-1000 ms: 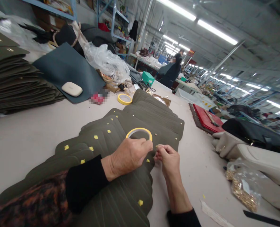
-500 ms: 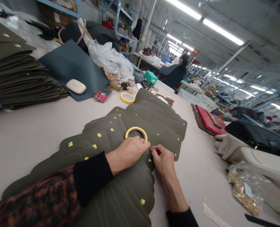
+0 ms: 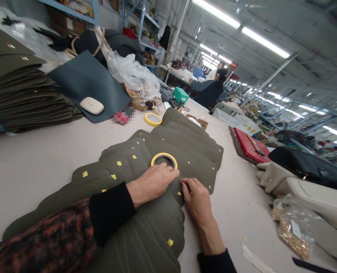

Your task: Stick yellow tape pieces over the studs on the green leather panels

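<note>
My left hand (image 3: 155, 181) is closed on the near rim of a roll of yellow tape (image 3: 164, 154), which rests over the olive-green panels. Close to its right, my right hand (image 3: 196, 193) pinches a tiny piece of yellow tape (image 3: 181, 181) between thumb and forefinger, mostly hidden by the fingertips. Beneath both hands, overlapping olive panels (image 3: 145, 223) with rounded edges fan across the table. Several yellow tape bits (image 3: 119, 163) are stuck on them. Small metal studs (image 3: 188, 162) show on the panels further back.
A second tape roll (image 3: 152, 119) lies behind the panels. At left are a tall stack of olive pieces (image 3: 20, 91) and a white case (image 3: 91, 105) on a dark sheet (image 3: 85, 79). To the right lie a bag of gold hardware (image 3: 295, 231) and a red slab (image 3: 249, 144). A person (image 3: 210, 91) sits beyond.
My right hand has lowered very slightly, its fingers still pinched. The left hand stays on the tape roll, and the view has shifted a little.
</note>
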The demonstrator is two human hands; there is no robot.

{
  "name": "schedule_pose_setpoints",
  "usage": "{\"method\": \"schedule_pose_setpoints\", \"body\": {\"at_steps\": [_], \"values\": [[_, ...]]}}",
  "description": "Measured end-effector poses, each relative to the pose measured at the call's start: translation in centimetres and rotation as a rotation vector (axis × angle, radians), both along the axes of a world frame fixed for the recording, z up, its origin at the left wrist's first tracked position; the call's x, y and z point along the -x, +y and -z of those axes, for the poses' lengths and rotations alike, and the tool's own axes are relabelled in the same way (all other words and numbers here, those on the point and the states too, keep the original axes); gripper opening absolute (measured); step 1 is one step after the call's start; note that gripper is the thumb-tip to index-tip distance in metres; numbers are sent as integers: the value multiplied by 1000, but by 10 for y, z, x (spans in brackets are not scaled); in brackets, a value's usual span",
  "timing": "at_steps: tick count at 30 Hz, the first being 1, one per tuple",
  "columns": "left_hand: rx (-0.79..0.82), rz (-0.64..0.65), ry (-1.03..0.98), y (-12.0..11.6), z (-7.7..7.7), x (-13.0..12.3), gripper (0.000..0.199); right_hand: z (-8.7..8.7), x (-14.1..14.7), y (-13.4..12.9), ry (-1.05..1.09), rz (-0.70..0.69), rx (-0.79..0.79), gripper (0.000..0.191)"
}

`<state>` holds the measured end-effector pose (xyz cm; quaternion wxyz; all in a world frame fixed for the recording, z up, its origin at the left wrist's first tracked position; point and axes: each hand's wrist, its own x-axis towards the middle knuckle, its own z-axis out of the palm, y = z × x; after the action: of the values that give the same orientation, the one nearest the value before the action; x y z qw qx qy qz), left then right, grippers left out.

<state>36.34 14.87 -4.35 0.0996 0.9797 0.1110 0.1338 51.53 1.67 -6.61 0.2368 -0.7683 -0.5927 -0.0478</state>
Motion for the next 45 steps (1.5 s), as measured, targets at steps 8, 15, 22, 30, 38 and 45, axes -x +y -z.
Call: {"method": "schedule_pose_setpoints", "body": {"at_steps": [8,15,22,30,38,45], "values": [[-43,61,35,3,-3,-9,17,2,6,13,6,211,57,19],[-30,82,15,1,-15,5,12,-16,2,6,229,130,220,23],[90,141,-71,2,-11,1,22,-23,-7,-5,528,52,109,23],[158,117,-105,-3,-14,2,50,-28,9,-2,341,-167,-257,16],[139,65,-59,-8,-18,0,14,-18,19,3,37,-115,-349,14],[32,20,-146,-8,-14,-4,8,-24,29,5,376,90,-301,12]]}}
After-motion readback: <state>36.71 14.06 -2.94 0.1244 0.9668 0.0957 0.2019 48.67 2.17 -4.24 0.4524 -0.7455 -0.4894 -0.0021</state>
